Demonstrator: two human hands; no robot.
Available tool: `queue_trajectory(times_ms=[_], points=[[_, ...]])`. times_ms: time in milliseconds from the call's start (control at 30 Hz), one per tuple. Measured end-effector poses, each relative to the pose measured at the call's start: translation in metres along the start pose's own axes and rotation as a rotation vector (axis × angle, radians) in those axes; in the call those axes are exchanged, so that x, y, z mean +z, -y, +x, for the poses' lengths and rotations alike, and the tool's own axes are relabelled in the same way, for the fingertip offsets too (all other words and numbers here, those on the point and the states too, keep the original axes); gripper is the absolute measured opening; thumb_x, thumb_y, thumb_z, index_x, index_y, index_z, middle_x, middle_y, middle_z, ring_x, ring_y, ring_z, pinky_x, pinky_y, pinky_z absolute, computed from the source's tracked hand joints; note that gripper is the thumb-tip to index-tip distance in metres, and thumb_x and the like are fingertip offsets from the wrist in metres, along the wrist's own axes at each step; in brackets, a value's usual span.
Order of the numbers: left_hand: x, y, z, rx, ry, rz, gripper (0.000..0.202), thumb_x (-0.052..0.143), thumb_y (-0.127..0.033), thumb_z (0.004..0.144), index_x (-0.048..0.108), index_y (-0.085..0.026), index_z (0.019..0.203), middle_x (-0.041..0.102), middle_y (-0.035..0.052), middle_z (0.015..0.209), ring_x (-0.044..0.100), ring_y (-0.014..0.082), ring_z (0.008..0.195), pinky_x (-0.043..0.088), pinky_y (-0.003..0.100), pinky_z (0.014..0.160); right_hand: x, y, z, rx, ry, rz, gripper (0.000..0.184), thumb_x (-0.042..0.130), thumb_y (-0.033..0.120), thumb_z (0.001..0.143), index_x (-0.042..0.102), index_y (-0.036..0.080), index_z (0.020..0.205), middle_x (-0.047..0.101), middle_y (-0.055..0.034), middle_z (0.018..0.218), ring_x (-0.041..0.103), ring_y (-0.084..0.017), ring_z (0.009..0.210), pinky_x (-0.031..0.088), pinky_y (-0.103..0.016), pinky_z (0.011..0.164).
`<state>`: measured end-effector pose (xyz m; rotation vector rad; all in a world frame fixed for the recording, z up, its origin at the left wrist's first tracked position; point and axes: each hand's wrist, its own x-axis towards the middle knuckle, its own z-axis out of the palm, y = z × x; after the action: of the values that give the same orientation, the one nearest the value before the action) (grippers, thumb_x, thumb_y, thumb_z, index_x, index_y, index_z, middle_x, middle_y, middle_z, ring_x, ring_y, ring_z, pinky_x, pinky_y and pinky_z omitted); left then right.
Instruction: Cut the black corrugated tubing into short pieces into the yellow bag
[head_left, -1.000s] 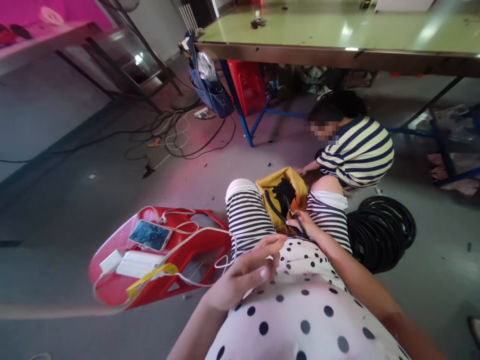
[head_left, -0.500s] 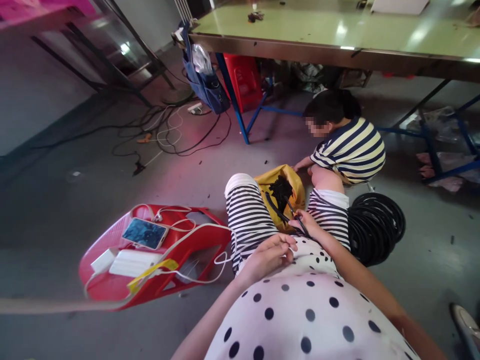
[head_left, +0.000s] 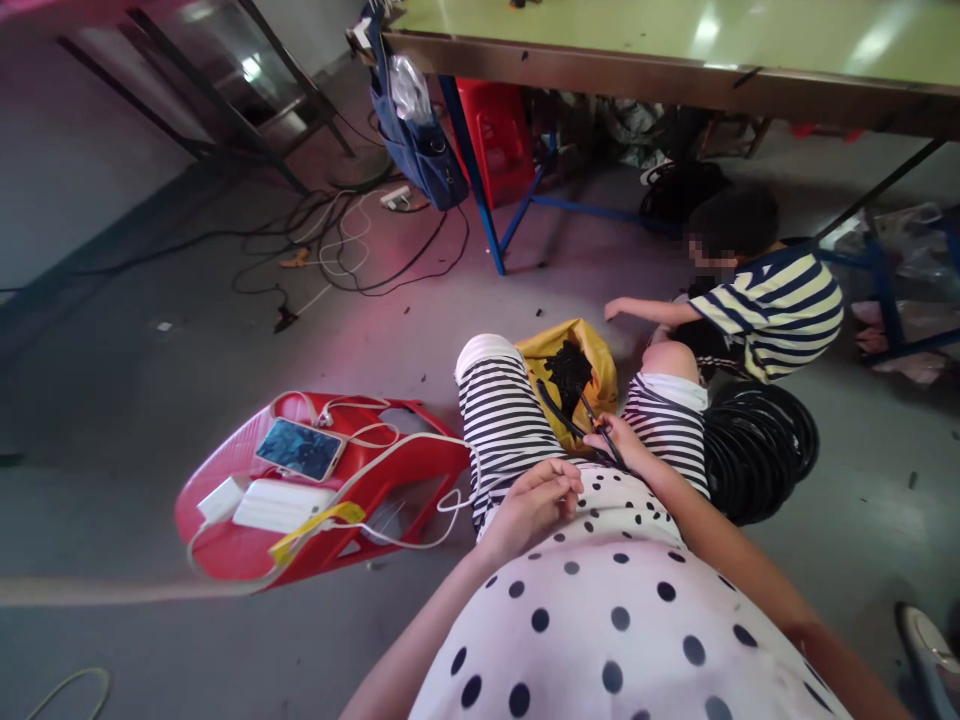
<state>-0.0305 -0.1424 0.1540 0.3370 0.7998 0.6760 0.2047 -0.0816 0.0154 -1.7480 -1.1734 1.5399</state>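
Observation:
My right hand (head_left: 621, 443) is closed around a slim dark hand tool with a touch of orange (head_left: 597, 424), which looks like scissors or cutters. Its tip points at a yellow bag (head_left: 602, 360) standing between my knees. Inside the bag lies a heap of short black pieces (head_left: 568, 372). A black tube (head_left: 553, 405) runs from the bag's left side towards my right hand; whether that hand also grips it, I cannot tell. My left hand (head_left: 536, 500) rests at my lap with its fingers curled in; anything within them is hidden.
Left of me a red stool (head_left: 225, 540) carries a phone (head_left: 300, 448), a white power bank (head_left: 281, 507) and cables. A coil of black tubing (head_left: 761, 450) lies at right. Beyond it a person (head_left: 787, 300) crouches, one arm out. A green-topped table (head_left: 600, 25) stands ahead.
The crouching person has shifted right, away from the bag, and now reaches an arm towards the floor behind it. My view has tilted slightly; both my hands keep nearly the same pose.

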Motion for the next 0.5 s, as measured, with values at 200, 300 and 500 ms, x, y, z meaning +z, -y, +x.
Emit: queue_trajectory(times_ms=[200,300,500], points=[[-0.002,-0.002,0.002,-0.006,-0.004,0.000,0.053,0.107,-0.049,0.071,0.073,-0.014,0.092,0.068,0.0032,0.088,0.057,0.0096,0.067,0.045,0.026,0.066,-0.002,-0.001,-0.006,0.000,-0.040,0.113,0.070,0.098,0.074,0.050,0.054,0.026,0.075,0.050,0.0089,0.063,0.045,-0.014,0.063,0.036,-0.032,0.064],[-0.003,-0.001,0.009,0.033,-0.068,0.046,0.046,0.103,-0.045,0.074,0.073,-0.017,0.096,0.069,0.0031,0.091,0.060,0.0116,0.073,0.049,0.027,0.070,-0.002,0.001,-0.010,-0.017,-0.060,0.098,0.070,0.100,0.073,0.048,0.054,0.026,0.072,0.048,0.0086,0.061,0.043,-0.014,0.061,0.035,-0.031,0.062],[0.009,0.007,0.043,0.223,-0.377,0.268,0.058,0.095,-0.032,0.082,0.071,-0.023,0.133,0.071,0.0119,0.143,0.068,0.0261,0.135,0.054,0.039,0.116,-0.004,0.022,-0.024,-0.049,-0.119,0.198,0.060,0.101,0.066,0.057,0.062,0.025,0.076,0.058,0.0043,0.066,0.053,-0.017,0.064,0.043,-0.033,0.062]])
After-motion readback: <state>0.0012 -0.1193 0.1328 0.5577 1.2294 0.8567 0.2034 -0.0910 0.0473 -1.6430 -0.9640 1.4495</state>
